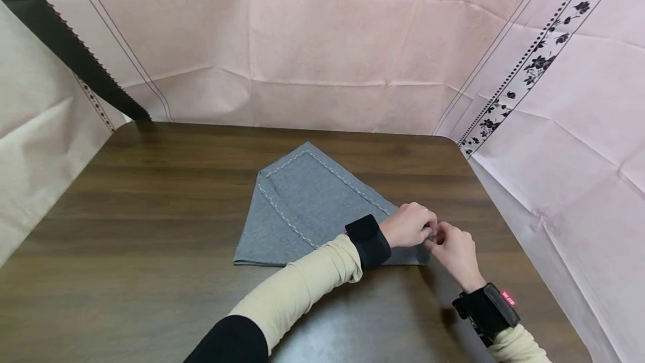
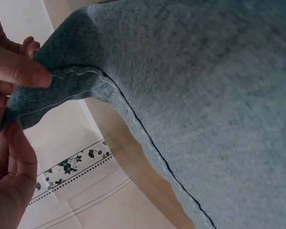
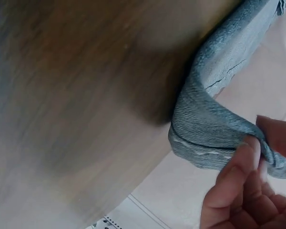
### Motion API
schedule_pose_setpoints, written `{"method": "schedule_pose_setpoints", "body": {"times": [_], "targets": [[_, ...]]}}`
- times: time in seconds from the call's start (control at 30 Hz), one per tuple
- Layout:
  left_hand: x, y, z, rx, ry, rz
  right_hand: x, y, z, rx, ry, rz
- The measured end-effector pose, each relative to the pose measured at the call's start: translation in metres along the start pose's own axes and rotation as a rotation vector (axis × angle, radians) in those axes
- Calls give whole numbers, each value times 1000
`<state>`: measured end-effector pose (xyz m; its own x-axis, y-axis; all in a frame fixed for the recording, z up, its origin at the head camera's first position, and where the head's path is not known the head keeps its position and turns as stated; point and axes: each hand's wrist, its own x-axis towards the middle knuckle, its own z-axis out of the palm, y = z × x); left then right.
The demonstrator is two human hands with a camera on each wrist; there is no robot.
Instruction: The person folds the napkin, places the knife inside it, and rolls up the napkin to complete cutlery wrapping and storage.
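A grey-blue stitched cloth (image 1: pixel 312 200) lies on the brown wooden table (image 1: pixel 151 251), its upper end folded to a point and white dashed stitching running near its edges. At its right corner, my left hand (image 1: pixel 409 225) pinches the edge. Close beside it, my right hand (image 1: pixel 456 250) pinches the same corner from the right. In the left wrist view, the cloth (image 2: pixel 190 86) stretches from the fingertips at the left, with a seam along its border. The lifted cloth edge (image 3: pixel 200 119) curls up toward the fingers in the right wrist view. Fingers partly hide the pinched corner.
A pale pink sheet (image 1: pixel 322 43) with fold creases hangs behind the table and down its sides. It carries a black floral strip (image 1: pixel 541 60) at the right and a dark band (image 1: pixel 70 38) at the left. The table's rounded far edge lies beyond the cloth.
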<state>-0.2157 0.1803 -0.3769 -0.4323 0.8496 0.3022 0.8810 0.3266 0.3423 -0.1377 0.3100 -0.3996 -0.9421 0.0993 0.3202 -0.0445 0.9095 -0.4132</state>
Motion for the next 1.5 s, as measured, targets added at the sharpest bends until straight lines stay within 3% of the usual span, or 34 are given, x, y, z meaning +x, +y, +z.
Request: {"method": "schedule_pose_setpoints", "body": {"times": [0.2,0.37,0.63,1.03,1.27,1.5], "targets": [[-15,-6,-16,-34,67,-12,1,-4,3,8,-74,-8],[-32,-15,-31,-117,126,2,1,-9,7,25,-90,-32],[-59,-26,-55,-216,197,-31,1,-17,14,29,-122,-91],[-99,-41,-74,-226,338,-32,3,-32,20,80,-216,-124],[-133,-53,-91,-227,397,-41,1,-45,26,81,-227,-173],[-166,-62,-103,-219,464,-9,1,-56,35,78,-263,-193]]}}
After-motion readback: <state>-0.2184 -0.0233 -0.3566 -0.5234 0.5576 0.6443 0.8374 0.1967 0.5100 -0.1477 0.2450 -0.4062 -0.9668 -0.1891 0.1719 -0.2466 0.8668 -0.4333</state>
